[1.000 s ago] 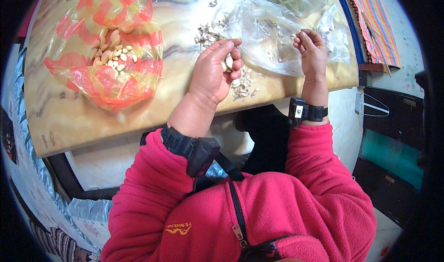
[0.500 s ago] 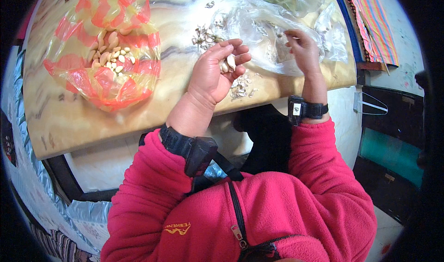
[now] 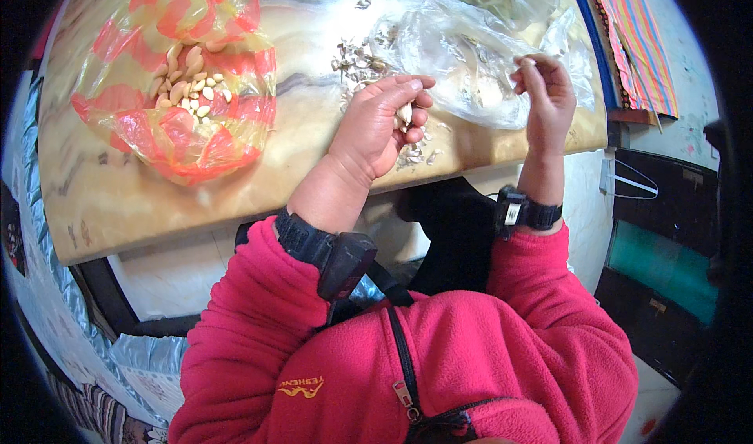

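My left hand is curled palm up near the table's front edge, with a few unpeeled garlic cloves held between thumb and fingers. To its right, my right hand is raised over the right part of a clear plastic bag. Its thumb and fingertips are pinched together; whatever is between them is too small to make out. Behind and below my left hand, papery garlic skins are scattered. At left, a red and yellow plastic bag lies spread out, bearing a pile of pale peeled cloves.
The marble-patterned table spans the front. At the back right lies another clear bag with something green inside. A striped cloth hangs beyond the right edge, near a white hanger.
My right hand has moved right, away from the middle of the clear bag, and its fingers have drawn together. My left hand has shifted slightly right and curled more around the garlic cloves.
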Demonstrator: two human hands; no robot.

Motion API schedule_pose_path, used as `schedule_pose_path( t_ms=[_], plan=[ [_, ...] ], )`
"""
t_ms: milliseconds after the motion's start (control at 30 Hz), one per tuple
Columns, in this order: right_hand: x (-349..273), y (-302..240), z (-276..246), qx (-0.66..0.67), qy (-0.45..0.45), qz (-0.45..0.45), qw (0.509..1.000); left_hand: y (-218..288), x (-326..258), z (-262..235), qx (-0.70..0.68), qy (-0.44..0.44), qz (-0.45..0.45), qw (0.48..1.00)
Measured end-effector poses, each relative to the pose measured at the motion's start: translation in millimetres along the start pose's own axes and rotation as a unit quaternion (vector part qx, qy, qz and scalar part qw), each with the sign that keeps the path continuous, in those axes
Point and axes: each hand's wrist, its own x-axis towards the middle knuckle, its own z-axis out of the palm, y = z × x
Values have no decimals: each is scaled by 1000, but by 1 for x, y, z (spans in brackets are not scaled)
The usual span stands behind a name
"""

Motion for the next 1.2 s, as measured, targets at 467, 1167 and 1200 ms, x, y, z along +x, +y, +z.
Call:
schedule_pose_path(
  t_ms=[467, 1167, 1200],
  plan=[
    [1, 52, -33, -592, 32, -95, 800, -3, 2, -4, -39, -16, -8, 999],
    [8, 56, -53, 16, -90, 183, 979, -5, 6, -5, -23, -8, 12, 1000],
    [7, 57, -52, 10, -83, 161, 983, -5, 6, -5, -25, -9, 14, 1000]
  ],
)
